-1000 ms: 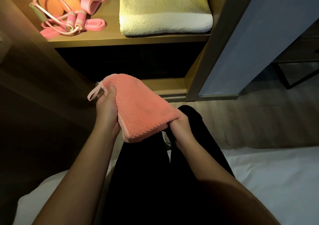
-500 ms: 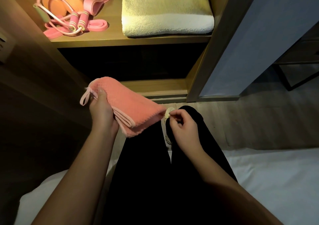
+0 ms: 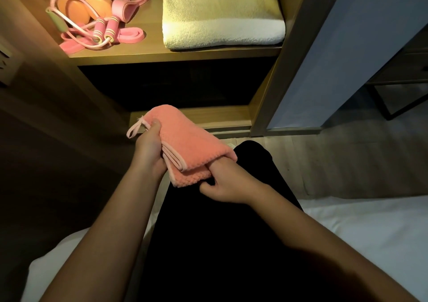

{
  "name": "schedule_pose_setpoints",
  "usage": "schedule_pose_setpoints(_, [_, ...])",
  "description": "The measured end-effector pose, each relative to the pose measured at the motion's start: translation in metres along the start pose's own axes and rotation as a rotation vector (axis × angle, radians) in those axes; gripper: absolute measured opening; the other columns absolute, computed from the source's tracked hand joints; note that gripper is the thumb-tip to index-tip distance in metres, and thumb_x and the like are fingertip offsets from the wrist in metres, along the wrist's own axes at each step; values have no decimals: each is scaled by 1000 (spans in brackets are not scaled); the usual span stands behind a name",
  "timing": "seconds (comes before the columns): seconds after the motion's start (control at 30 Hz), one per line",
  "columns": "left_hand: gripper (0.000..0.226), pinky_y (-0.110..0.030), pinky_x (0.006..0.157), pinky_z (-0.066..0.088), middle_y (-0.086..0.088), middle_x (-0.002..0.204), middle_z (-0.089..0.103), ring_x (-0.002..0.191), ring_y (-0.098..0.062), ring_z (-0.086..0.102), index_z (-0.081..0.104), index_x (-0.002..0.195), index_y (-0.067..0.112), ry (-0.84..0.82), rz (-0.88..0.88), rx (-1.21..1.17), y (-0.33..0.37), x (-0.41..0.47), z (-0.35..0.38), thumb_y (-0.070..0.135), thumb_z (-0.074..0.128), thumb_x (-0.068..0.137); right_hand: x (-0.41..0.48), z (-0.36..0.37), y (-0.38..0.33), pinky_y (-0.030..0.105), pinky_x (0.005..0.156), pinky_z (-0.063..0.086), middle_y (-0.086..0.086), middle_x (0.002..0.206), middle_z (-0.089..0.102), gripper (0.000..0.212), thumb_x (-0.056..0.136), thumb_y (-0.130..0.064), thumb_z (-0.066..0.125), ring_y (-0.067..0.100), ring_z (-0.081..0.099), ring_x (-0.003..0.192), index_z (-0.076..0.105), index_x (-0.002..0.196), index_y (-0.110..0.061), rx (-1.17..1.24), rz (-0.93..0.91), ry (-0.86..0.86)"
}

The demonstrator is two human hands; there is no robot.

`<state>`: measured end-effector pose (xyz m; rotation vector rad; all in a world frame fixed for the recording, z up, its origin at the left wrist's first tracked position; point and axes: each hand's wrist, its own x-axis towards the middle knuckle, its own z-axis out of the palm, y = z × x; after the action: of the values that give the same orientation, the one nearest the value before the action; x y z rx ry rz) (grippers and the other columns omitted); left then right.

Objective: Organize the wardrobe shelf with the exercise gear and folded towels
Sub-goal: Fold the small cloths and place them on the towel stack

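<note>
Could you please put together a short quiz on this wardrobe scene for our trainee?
1. True or false: the pink towel lies on the shelf.
2. What lies beside the exercise gear on that shelf? A) folded towels B) shoes C) books
3. Fill in: the left hand grips the pink towel beside its hanging ____.
Key: 1 false; 2 A; 3 loop.

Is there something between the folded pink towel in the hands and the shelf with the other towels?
Nothing visible does. The shelf is open at the front, above the pink towel; the exercise gear lies left of the towel stack.
</note>
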<state>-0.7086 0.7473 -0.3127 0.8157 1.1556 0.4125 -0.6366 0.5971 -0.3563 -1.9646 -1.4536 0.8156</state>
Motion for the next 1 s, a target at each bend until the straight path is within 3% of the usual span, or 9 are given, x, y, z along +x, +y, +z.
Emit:
schedule_pose_setpoints(0.07, [39,-34,66,54,-5,102,62,87,-20,64,46,135,12,19,24,30,3,2,-2,32,44,103,3,-5,4,20,67,45,-7,88,55,28,87,-24,63,1,54,73,49,111,-17,73,56,-67])
schedule_pose_setpoints(0.13, [36,-31,65,55,-4,103,63,89,-18,65,49,132,12,58,56,53,5,6,-7,31,46,102,3,-10,7,12,74,43,-14,98,54,39,89,-31,65,-7,54,80,45,121,-21,111,86,-94])
schedule_pose_setpoints(0.23, [38,-31,68,56,-4,107,62,92,-19,65,49,135,13,79,79,89,5,10,-11,31,47,102,3,-11,11,21,88,44,-9,119,53,53,88,-37,67,5,52,105,43,132,-22,91,89,-97])
schedule_pose_setpoints(0.37, [39,-33,67,54,-3,102,63,87,-18,64,48,135,12,37,65,155,2,10,-7,34,43,103,4,-9,12,36,83,53,-1,108,59,46,83,-38,67,13,58,93,49,121,-20,-73,65,-55])
schedule_pose_setpoints(0.57, [38,-30,59,53,-6,102,64,85,-19,65,49,133,11,2,84,201,0,10,0,32,43,103,12,-4,18,22,72,40,0,106,56,43,80,-29,69,15,55,94,51,118,-16,-108,38,-44])
schedule_pose_setpoints(0.73, [29,-31,68,55,-3,100,61,84,-17,63,51,128,17,54,112,159,-1,14,-5,29,44,103,10,-4,31,25,73,45,-2,105,53,39,81,-28,67,13,53,91,51,115,-18,-105,129,-67])
schedule_pose_setpoints(0.87, [28,-34,78,53,-2,100,59,89,-17,62,50,128,19,67,175,195,-5,18,-7,30,44,103,0,-10,34,27,70,39,-2,97,53,31,86,-32,62,18,55,93,53,110,-14,-289,148,-25])
schedule_pose_setpoints(0.93, [25,-32,75,52,-1,102,59,88,-16,61,48,126,22,72,209,176,-1,19,-7,32,44,103,-5,-10,42,29,90,41,4,122,56,46,88,-37,62,22,51,118,50,124,-10,-345,164,-4])
schedule_pose_setpoints(1.0, [24,-30,74,52,-2,107,61,90,-15,63,47,124,25,100,284,174,10,22,-10,35,42,103,-15,-8,55,31,119,16,6,161,17,83,90,-36,62,19,14,148,16,153,-9,-275,242,-22])
